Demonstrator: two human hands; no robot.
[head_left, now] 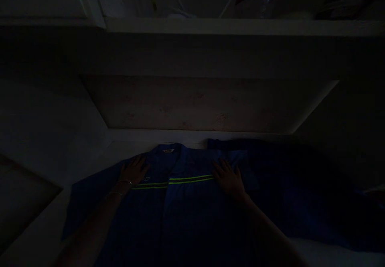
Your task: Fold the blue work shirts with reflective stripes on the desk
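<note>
Shirt (186, 207) at the bottom middle of the frame should lie flattest if we press softly outward with our spread left hand (132, 171) and spread right hand (227, 177).

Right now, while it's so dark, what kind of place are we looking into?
It looks like a cupboard or wardrobe, though it's too dim to be sure. A shelf runs across the top, there's a recessed panel at the back, and a blue shirt lies spread out below.
</note>
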